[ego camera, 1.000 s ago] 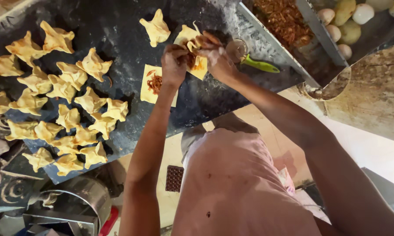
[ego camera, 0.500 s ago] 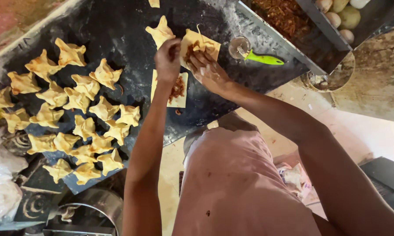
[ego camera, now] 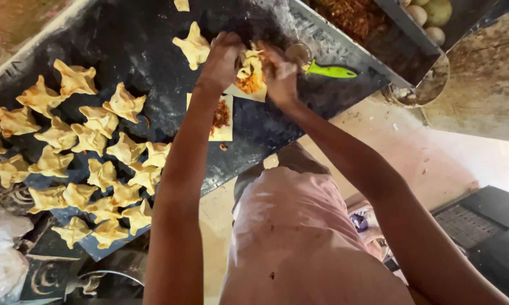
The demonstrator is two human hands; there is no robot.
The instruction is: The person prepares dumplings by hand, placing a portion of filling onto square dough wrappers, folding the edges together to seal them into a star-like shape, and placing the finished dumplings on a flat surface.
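Observation:
Both my hands pinch one dough wrapper (ego camera: 250, 72) with orange-brown filling, held just above the dark floured counter (ego camera: 153, 34). My left hand (ego camera: 222, 56) grips its left side and my right hand (ego camera: 280, 70) its right side, and the corners are gathered upward. Under my left forearm lies a flat square wrapper (ego camera: 220, 121) with a dab of filling on it. One folded dumpling (ego camera: 192, 44) sits just left of my left hand.
Several folded dumplings (ego camera: 85, 152) cover the counter's left half. A green-handled tool (ego camera: 331, 71) lies right of my hands. A metal tray of filling (ego camera: 356, 17) and pale round items (ego camera: 429, 17) stand at top right. A plastic bag (ego camera: 3, 248) sits at bottom left.
The wrapper was flat and open between my hands; now its edges are pulled up and bunched over the filling. The view has shifted a little across the counter.

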